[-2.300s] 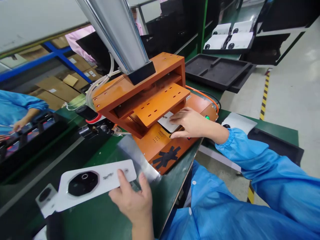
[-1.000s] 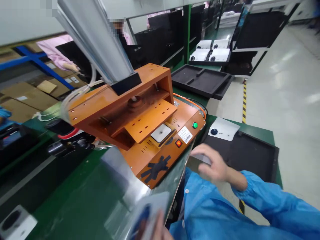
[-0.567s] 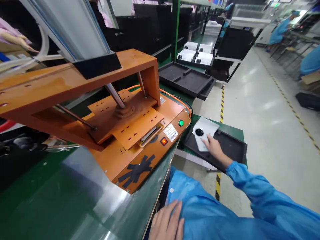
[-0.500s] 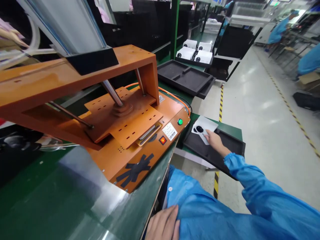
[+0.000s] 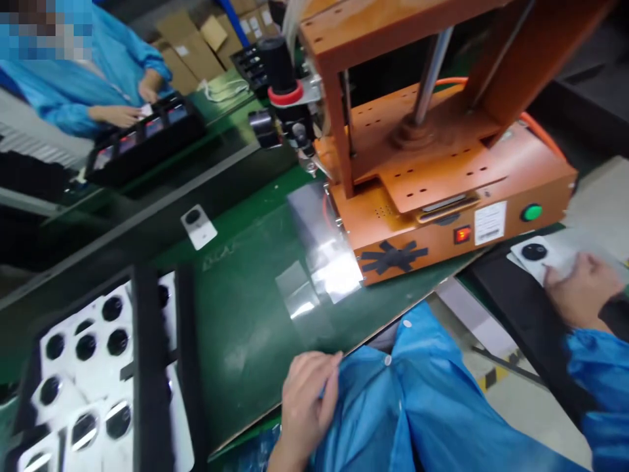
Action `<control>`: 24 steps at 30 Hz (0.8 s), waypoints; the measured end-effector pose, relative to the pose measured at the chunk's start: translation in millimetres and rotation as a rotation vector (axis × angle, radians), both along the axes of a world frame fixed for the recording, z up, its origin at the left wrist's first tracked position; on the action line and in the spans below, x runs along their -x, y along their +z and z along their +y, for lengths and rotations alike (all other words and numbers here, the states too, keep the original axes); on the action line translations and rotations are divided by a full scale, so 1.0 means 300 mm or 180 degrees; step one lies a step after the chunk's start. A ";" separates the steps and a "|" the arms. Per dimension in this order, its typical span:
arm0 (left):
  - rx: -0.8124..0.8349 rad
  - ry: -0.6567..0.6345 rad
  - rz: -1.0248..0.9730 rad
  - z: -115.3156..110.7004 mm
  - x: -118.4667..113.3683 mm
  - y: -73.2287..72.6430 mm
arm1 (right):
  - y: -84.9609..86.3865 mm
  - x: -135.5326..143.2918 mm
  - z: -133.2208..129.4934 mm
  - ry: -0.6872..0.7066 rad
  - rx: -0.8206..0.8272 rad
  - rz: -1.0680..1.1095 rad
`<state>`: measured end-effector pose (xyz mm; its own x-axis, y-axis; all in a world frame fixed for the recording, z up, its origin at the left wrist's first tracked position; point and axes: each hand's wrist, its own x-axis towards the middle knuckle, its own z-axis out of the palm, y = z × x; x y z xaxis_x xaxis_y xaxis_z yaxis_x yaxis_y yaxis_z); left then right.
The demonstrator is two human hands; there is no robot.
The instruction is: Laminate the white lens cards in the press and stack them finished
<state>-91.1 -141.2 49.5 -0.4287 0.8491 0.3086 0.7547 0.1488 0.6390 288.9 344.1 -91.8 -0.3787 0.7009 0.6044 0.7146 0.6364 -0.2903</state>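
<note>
The right hand [image 5: 580,288], fingers bent, touched a white phone back cover [image 5: 544,257] over the black tray [image 5: 508,292] at right, grip unclear. The left hand [image 5: 308,393], half-open, seemingly empty, lay along the near worktop [image 5: 240,334] edge. Handling the cover seemed the step, next calling for level, gentle control.

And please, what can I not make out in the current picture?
Head view: the pale piece under the orange plate, mostly hidden by that plate.
Head view: whether the right hand grips or only touches the white panel; blur and the hand itself hide it.
Head view: the label, its print too small.
Head view: the press, its top cut off by the upper edge.
</note>
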 end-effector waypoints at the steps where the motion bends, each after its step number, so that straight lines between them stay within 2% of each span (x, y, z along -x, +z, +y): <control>1: -0.0011 0.0323 0.0083 -0.017 0.039 0.002 | 0.005 0.035 -0.036 0.0021 -0.0207 0.0059; 2: -0.0026 0.0651 0.0178 -0.025 0.081 0.004 | 0.019 0.085 -0.088 0.0095 -0.0338 0.0024; 4: -0.0003 0.1162 0.0379 -0.016 0.170 0.001 | 0.070 0.224 -0.233 0.0840 -0.0526 0.0049; 6: 0.0161 0.1341 0.0552 0.019 0.256 -0.014 | 0.149 0.399 -0.419 0.2049 -0.0550 0.0104; 8: 0.0406 0.1398 0.0596 0.061 0.323 -0.042 | 0.248 0.587 -0.611 0.2870 -0.0504 -0.0042; 9: 0.0520 0.1439 0.0577 0.078 0.347 -0.059 | 0.302 0.681 -0.698 0.3316 -0.0295 -0.0174; 10: 0.0617 0.1481 0.0549 0.092 0.364 -0.075 | 0.355 0.773 -0.772 0.3600 -0.0002 -0.0483; 12: 0.0691 0.1544 0.0489 0.105 0.379 -0.102 | 0.446 0.953 -0.877 0.3714 0.0402 -0.0694; 15: 0.0625 0.1570 0.0448 0.100 0.376 -0.119 | 0.514 1.187 -0.931 0.3537 0.0410 -0.0817; 18: 0.0578 0.1587 0.0413 0.094 0.368 -0.119 | 0.500 1.341 -0.926 0.3530 0.0194 -0.0961; 21: 0.0545 0.1609 0.0384 0.097 0.369 -0.119 | 0.465 1.405 -0.919 0.3732 -0.0036 -0.1101; 24: 0.0520 0.1633 0.0367 0.101 0.375 -0.121 | 0.448 1.417 -0.917 0.3783 -0.0259 -0.1222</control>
